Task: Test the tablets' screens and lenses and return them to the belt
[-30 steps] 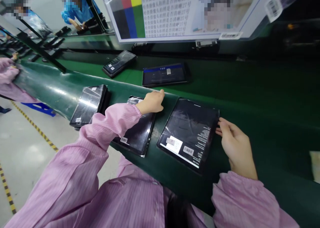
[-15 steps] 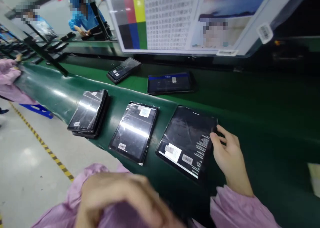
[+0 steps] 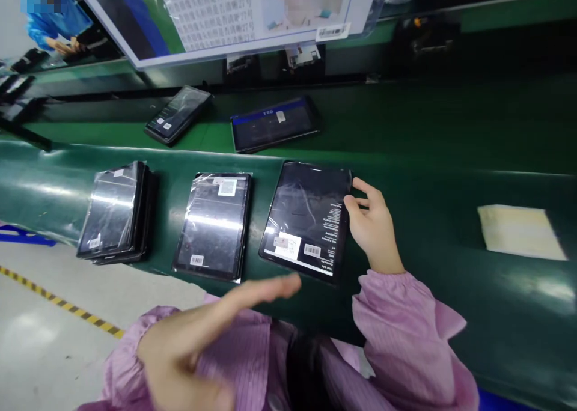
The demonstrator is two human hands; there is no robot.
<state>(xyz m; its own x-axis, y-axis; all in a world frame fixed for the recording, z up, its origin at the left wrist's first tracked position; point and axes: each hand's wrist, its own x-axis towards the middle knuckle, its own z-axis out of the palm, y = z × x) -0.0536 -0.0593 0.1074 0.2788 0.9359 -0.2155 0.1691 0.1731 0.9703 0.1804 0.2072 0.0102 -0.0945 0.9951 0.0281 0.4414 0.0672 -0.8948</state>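
Observation:
A dark tablet (image 3: 306,207) lies flat on the green mat, showing lines of white text down its right side and barcode stickers low on its screen. My right hand (image 3: 372,222) pinches this tablet's upper right edge between thumb and fingers. Nearer the camera, my left hand (image 3: 211,333) is in the air with its fingers stretched out and nothing in it; motion blurs it a little. To the left lies a film-covered tablet (image 3: 211,228), reflecting a bright strip of light. Farther left is a stack of tablets (image 3: 112,210) in clear film.
Behind, a tablet with a blue bar (image 3: 274,125) and a smaller device (image 3: 178,115) lie on a green strip. A printed chart panel (image 3: 211,17) hangs above them. At right is a pale yellow pad (image 3: 523,231). A person in blue (image 3: 56,17) sits across.
The view has swung right and down, bringing the yellow pad fully into sight. My left hand has straightened its fingers. My right hand keeps hold of the same tablet edge.

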